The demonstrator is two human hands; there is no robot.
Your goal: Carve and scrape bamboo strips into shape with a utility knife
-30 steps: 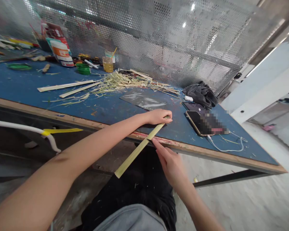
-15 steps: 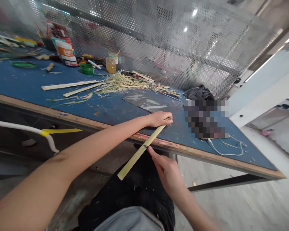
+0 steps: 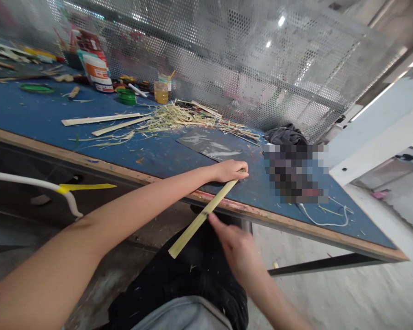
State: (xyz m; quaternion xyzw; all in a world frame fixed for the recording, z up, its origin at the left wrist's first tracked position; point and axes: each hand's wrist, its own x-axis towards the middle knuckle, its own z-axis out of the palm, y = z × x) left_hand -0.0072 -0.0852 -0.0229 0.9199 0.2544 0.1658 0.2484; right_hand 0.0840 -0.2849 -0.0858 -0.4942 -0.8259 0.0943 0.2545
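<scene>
A long, flat, pale green bamboo strip slants across the table's front edge, its near end out over my lap. My left hand is closed round the far end, resting at the tabletop. Below the edge, my right hand is closed on a knife, its thumb against the strip. Only a bit of the dark knife blade shows, lying across the strip about midway; the handle is hidden in my fingers. The right hand is slightly blurred.
Behind the hands lie a dark flat sheet, a heap of bamboo shavings and cut strips. Paint jars stand at the back left. A white cable lies on the right. A white tube juts in at left.
My right hand and the blade have slid slightly down the strip toward its near end. My left hand keeps its hold. The view has shifted a little.
</scene>
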